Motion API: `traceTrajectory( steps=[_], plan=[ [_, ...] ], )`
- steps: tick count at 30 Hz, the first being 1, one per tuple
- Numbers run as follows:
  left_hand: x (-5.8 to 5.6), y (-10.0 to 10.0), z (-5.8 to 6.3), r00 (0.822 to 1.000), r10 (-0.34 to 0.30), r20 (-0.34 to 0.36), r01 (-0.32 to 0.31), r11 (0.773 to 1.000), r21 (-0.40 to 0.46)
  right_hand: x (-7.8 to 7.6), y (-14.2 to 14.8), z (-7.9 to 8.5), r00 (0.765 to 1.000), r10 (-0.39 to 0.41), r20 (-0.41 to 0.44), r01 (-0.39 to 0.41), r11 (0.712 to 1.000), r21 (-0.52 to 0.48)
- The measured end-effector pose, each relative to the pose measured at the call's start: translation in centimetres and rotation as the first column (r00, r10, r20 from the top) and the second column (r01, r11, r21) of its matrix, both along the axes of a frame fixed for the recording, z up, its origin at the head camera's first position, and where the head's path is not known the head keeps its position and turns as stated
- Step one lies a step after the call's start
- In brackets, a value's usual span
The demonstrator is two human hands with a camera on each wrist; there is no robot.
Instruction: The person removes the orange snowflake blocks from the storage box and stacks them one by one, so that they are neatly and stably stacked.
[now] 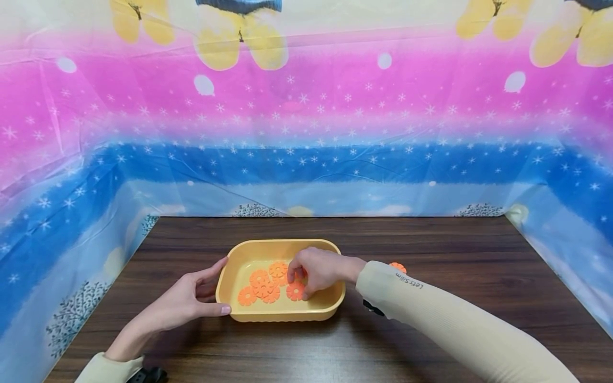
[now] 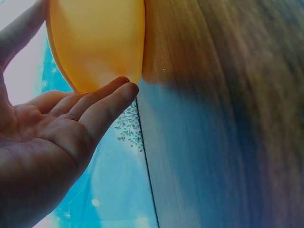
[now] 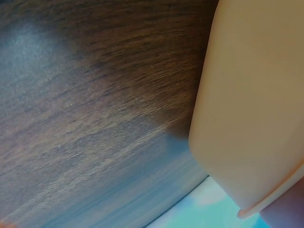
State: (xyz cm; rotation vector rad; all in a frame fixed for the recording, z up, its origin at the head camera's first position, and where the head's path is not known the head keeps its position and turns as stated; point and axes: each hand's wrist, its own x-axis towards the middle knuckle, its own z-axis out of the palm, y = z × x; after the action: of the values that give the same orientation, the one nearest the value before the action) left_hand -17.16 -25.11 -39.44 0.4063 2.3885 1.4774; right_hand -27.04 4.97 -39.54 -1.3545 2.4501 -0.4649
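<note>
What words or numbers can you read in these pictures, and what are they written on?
"LetsSlim": on the right sleeve, upside down in the head view; the letters are small, so the spelling is my best reading.
No other words or numbers can be read: I see none on the yellow tub, the orange flower pieces, the table or the snowflake curtain.

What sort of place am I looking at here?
Probably an improvised indoor play or filming corner: a snowflake-print cloth hangs behind and beside a wood-grain table, where a yellow tub holds orange discs.
</note>
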Motion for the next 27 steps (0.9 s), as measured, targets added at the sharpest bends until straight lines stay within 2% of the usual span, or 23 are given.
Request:
traceTrajectory(
  steps=[16, 27],
  plan=[
    [-0.04, -0.01, 0.15, 1.0, 0.006, -0.002, -0.006, 1.0, -0.011, 0.34, -0.1, 0.21, 0.999, -0.018, 0.043, 0.018, 1.0, 0.0],
    [-0.01, -0.05, 0.08, 1.0, -0.008, 0.005, 0.008, 1.0, 0.009, 0.32, 0.09, 0.45, 0.995, 0.003, 0.096, -0.004, 1.0, 0.01]
  ],
)
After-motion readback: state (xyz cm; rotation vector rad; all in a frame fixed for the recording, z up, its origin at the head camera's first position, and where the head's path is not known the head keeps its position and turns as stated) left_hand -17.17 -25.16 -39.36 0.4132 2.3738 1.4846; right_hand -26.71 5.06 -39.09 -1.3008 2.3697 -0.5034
